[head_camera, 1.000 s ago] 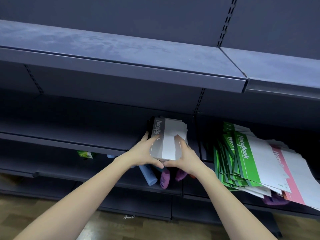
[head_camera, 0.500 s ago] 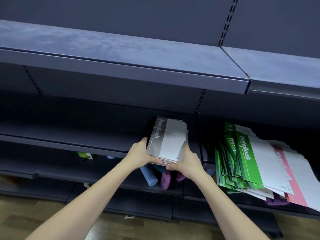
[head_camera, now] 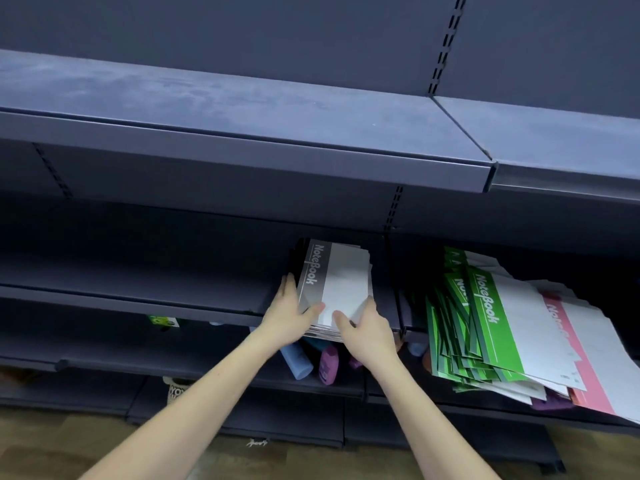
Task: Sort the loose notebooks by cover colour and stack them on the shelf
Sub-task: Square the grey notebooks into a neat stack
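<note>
On the dark shelf (head_camera: pixel 145 289), the left hand (head_camera: pixel 289 315) and right hand (head_camera: pixel 369 329) are gripping one grey notebook stack (head_camera: pixel 334 285); right of them, one green pile (head_camera: pixel 485 327) is lying.

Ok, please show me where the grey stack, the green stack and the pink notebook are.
grey stack (head_camera: pixel 341 282): head view, top cover.
green stack (head_camera: pixel 485 323): head view, green band of top cover.
pink notebook (head_camera: pixel 575 355): head view, pink band.

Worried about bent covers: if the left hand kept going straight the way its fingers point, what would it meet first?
Probably nothing: the left hand points along the grey notebook stack's left edge into the shelf's dark, seemingly free depth.
</note>
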